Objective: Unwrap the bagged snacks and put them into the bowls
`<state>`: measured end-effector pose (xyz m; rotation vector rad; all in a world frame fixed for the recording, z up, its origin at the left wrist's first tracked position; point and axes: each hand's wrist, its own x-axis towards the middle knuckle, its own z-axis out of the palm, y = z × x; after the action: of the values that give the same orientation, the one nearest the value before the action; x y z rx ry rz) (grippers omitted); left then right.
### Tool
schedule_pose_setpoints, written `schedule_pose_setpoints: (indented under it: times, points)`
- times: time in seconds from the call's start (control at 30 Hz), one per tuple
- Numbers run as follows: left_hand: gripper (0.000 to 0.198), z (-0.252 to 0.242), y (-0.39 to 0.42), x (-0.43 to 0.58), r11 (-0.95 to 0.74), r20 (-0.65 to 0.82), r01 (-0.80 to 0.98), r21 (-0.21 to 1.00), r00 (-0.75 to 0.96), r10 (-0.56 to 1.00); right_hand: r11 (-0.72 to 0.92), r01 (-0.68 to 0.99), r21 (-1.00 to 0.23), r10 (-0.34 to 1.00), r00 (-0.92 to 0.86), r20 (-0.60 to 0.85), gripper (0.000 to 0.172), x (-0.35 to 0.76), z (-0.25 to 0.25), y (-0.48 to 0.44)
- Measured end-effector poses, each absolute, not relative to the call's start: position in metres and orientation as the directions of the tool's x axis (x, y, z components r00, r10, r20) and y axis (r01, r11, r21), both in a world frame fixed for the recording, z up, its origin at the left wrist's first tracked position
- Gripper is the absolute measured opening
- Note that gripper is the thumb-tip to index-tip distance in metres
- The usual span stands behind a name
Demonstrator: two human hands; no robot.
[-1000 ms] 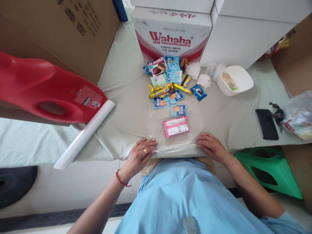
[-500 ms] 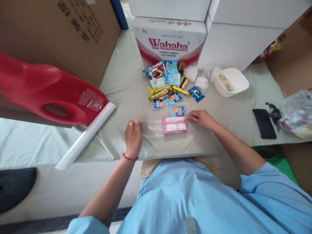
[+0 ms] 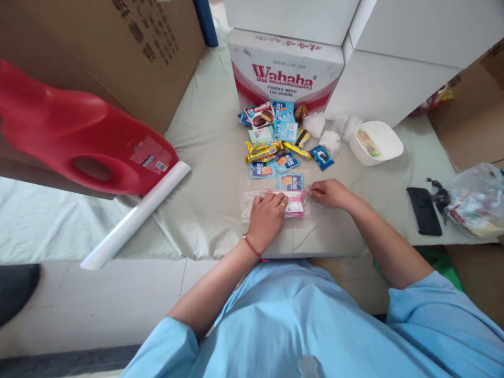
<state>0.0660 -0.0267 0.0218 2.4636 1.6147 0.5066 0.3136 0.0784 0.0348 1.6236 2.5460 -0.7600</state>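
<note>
Pink packet (image 3: 296, 209), one: lying flat near the front edge of the cloth-covered table (image 3: 212, 210), printed white panel uppermost, left portion hidden beneath a hand. Clear film (image 3: 248, 202), one sheet or more: wrinkled, lying about the packet, showing to its left and right.

Left hand (image 3: 268, 215): palm down across the packet's left part, fingers close together, resting or pressing rather than gripping. Right hand (image 3: 327, 193): just beside the packet's right end, fingers curled in at the film; a pinch likely, but too small and partly hidden, so impossible to tell for certain. Hands near each other, not touching.

Handling, by judgement: packet light, wrapper slick and a little yielding, contents possibly brittle; best taken by the two short ends, without squeezing the middle. Film limp, almost weightless, clingy and quick to crease; best taken by a free edge between thumb and forefinger, and drawn evenly.

Nearby: blue packet (image 3: 290, 182), just beyond the pink one; yellow packets (image 3: 262, 153), farther back, before the Wahaha carton (image 3: 287, 93); white bowl (image 3: 370, 156), to the right of these; white roll (image 3: 136, 216), well to the left, slanting across the table's front edge, beside a red jug (image 3: 59, 142).
</note>
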Motion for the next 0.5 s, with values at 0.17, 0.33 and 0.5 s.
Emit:
schedule_pose_setpoints:
  times: [0.17, 0.33, 0.5]
  points:
    - [0.036, 0.019, -0.027, 0.063, -0.405, 0.176, 0.853, 0.33, 0.366, 0.914, 0.48, 0.841, -0.249, 0.857, -0.51, -0.069, 0.027, 0.283, 0.046, 0.12]
    - [0.036, 0.017, -0.03, 0.065, -0.398, 0.17, 0.862, 0.314, 0.362, 0.917, 0.547, 0.813, -0.199, 0.818, -0.57, -0.078, 0.035, 0.229, 0.029, 0.143]
    - [0.035, 0.013, -0.031, 0.065, -0.398, 0.183, 0.867, 0.301, 0.357, 0.916, 0.598, 0.74, -0.308, 0.757, -0.648, -0.084, 0.025, 0.214, 0.016, 0.156]
